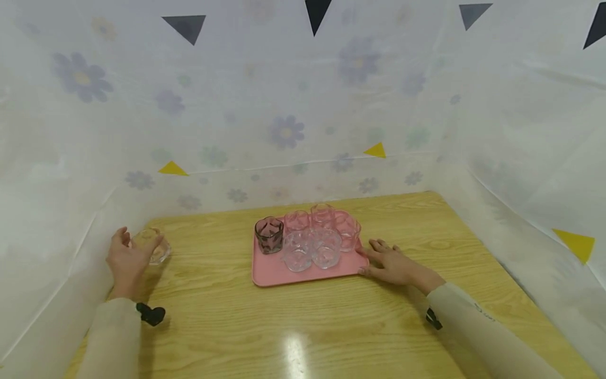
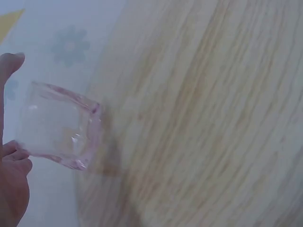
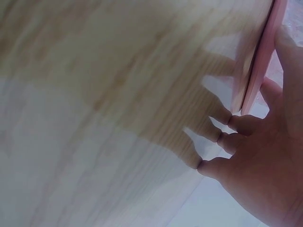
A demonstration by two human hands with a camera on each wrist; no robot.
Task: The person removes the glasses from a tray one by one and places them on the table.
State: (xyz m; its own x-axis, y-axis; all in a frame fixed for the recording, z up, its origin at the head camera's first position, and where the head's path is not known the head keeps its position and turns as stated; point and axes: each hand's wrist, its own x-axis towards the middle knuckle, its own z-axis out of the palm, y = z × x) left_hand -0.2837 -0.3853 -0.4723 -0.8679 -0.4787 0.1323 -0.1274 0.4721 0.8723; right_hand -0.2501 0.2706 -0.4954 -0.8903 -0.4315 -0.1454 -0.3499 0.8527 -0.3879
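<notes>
At the table's far left stands a glass tumbler (image 1: 160, 253), see-through and faintly pink in the left wrist view. My left hand (image 1: 127, 261) is beside it, thumb and fingers spread on either side. A gap shows between the thumb (image 2: 12, 64) and the glass, while other fingers are close to its rim. A pink tray (image 1: 267, 276) carries several tumblers: a dark smoky one (image 1: 270, 239), pink ones (image 1: 349, 231) and two clear ones (image 1: 298, 255). My right hand (image 1: 393, 266) touches the tray's right edge with thumb and index finger; its other fingertips rest on the table.
The wood-grain table (image 1: 227, 326) spreads around the tray. White flowered sheeting (image 1: 284, 95) hangs at the back and both sides, close to my left hand. Black, grey and yellow triangles mark the sheeting.
</notes>
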